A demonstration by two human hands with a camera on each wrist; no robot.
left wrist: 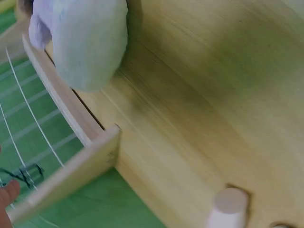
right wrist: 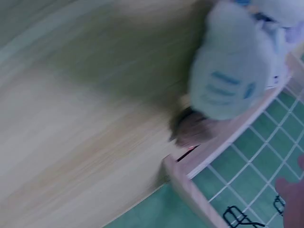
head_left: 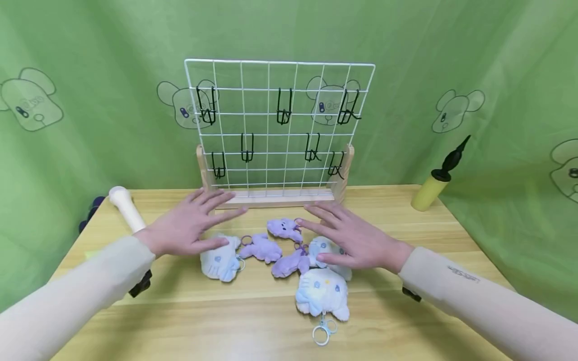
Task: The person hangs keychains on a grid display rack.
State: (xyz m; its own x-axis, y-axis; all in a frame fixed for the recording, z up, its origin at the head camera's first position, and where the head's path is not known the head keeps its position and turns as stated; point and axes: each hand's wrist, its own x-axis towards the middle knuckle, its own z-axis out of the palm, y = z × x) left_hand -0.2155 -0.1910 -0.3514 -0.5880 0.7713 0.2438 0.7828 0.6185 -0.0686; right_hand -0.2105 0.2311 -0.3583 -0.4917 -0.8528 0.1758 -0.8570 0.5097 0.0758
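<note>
My left hand (head_left: 189, 225) hovers over the left side of the table, fingers spread and holding nothing. Just under it lies a white-and-blue cat plush keychain (head_left: 219, 263). On the right, my other hand (head_left: 352, 239) also stays spread, partly covering a second white cat plush (head_left: 318, 247). Between the hands are three purple plush keychains, one at the back (head_left: 283, 228), one at left (head_left: 262, 248) and one in front (head_left: 289, 264). Closest to me sits another cat plush (head_left: 322, 291), its ring toward me. Fingertips (right wrist: 292, 199) show at the right wrist view's edge.
A white wire grid rack (head_left: 267, 134) on a wooden base (head_left: 280, 197) stands at the back, with several black hooks (head_left: 283, 108). A yellow hand pump (head_left: 429, 193) is at the right rear, a white stick-like object (head_left: 128, 208) at left. Green curtain (head_left: 289, 30) surrounds the table.
</note>
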